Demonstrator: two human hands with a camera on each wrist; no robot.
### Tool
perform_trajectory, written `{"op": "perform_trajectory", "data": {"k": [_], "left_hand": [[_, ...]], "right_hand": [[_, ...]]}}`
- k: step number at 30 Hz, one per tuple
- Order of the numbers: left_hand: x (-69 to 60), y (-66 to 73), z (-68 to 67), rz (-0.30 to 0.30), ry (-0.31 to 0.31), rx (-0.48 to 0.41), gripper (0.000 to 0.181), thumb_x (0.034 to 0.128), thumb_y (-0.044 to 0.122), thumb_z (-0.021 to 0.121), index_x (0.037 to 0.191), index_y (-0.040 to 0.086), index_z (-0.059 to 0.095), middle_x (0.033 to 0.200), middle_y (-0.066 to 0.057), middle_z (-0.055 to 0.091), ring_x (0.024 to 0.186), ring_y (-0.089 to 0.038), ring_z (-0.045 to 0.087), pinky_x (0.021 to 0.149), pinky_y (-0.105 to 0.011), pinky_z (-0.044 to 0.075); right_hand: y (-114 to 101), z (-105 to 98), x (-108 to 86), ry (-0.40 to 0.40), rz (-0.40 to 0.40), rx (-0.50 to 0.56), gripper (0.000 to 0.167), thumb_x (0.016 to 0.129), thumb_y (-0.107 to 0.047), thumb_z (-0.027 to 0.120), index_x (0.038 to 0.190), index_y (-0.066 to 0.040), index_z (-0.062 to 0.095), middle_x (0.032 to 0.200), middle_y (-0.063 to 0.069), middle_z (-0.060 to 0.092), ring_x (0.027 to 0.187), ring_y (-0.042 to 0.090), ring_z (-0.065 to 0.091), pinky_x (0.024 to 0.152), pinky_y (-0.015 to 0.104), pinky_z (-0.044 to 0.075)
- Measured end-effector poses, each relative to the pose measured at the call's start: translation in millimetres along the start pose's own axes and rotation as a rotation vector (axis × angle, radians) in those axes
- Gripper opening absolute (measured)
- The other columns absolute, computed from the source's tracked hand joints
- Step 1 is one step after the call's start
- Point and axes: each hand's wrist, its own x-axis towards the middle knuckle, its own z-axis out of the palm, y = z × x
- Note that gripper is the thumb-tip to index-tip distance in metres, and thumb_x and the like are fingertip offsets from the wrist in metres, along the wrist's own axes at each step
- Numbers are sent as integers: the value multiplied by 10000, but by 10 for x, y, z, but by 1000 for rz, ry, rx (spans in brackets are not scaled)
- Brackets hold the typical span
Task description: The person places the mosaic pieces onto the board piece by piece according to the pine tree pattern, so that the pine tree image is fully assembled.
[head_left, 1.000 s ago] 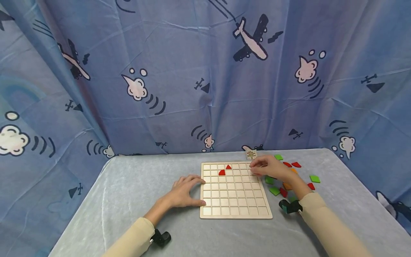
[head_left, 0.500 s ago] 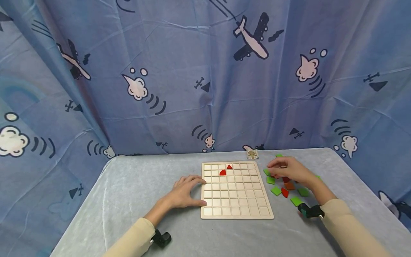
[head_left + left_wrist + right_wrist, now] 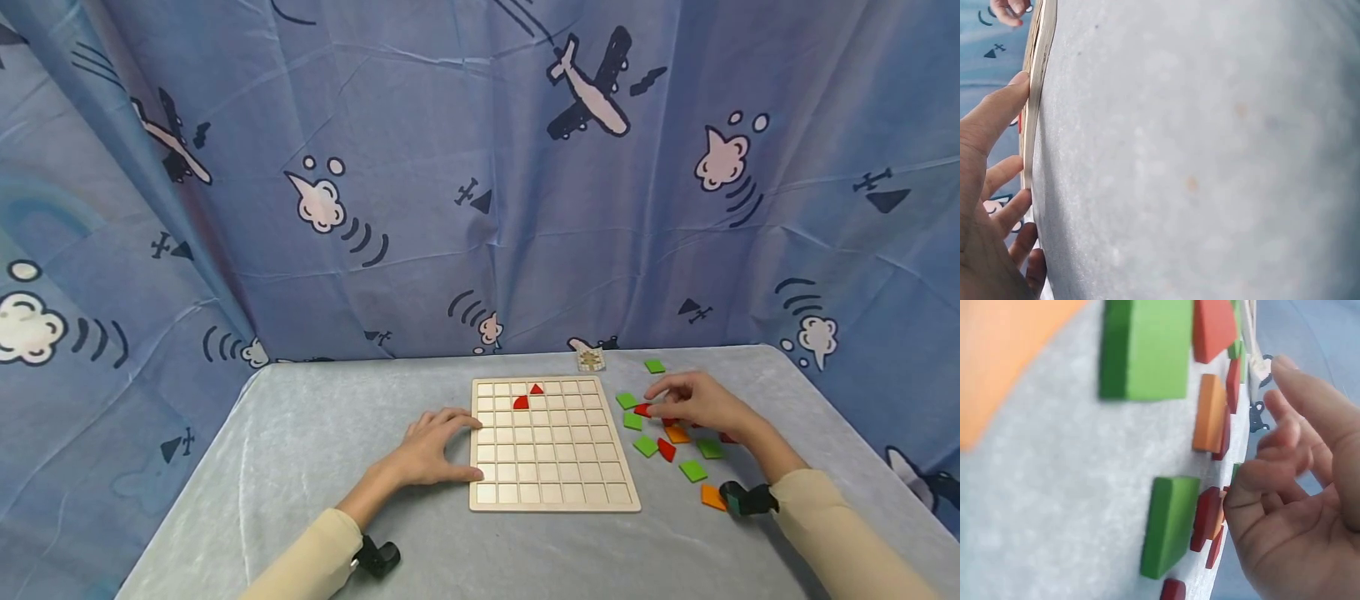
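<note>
A light wooden grid board (image 3: 555,450) lies on the table, a red quarter-round piece (image 3: 521,402) and a red triangle piece (image 3: 536,389) in its upper cells. My left hand (image 3: 435,450) rests at the board's left edge, thumb and fingers spread; the left wrist view has its fingertips touching the board's side (image 3: 1034,106). To the board's right, my right hand (image 3: 701,404) is over scattered flat pieces, its fingertips beside a red piece (image 3: 642,410). In the right wrist view, nothing shows between that hand's loosely bent fingers (image 3: 1310,394).
Green pieces (image 3: 693,471), an orange piece (image 3: 712,497) and a red piece (image 3: 667,449) lie loose right of the board. Behind the board's far right corner is a small patterned card (image 3: 591,359). A blue printed curtain (image 3: 420,250) hangs behind the table.
My right hand has moved right, from the board's upper right edge to over the loose pieces, uncovering some of them. The left hand has stayed at the board's edge.
</note>
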Motion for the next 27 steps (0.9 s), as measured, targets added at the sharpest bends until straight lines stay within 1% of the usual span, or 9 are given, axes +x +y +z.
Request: {"op": "perform_trajectory", "data": {"k": [4,7,14,20,27], "left_hand": [[2,6,-8,2,-4,-2,738,756,610,764,1385,304,529,1511,20,449,1339,-293,405,1020,-550,348],[5,10,-12,-1,-5,-3,738,758,613,762,1386,305,528,1514,20,445,1349,-298,400,1026,-557,346],[2,10,-13,0,-5,-5,740,756,608,766,1386,298,531,1509,18,450,1345,-298,400,1030,-553,342],[2,10,-22,3,-2,-12,746,752,604,772,1385,289,533,1512,10,450,1339,-302,401,1018,-549,344],[4,5,-11,-7,-4,-6,736,753,601,774,1384,312,528,1517,21,443,1344,-294,396,1029,-543,339]], "right_hand": [[29,15,31,2,2,-18,363,870,-245,756,1147,-21,685,672,124,556,493,133,432,496,265,398],[19,21,48,2,13,-30,377,866,-239,760,1160,-15,684,642,79,524,478,114,411,486,265,389],[-6,33,70,-2,-8,-64,375,834,-209,790,1128,6,699,600,-11,451,490,90,402,490,245,371],[-18,51,99,-4,10,-99,331,827,-181,793,1093,0,713,613,-12,466,507,92,419,495,233,365],[-36,71,107,2,33,-107,286,826,-166,792,1050,-9,709,632,-8,489,524,99,442,508,233,375]]}}
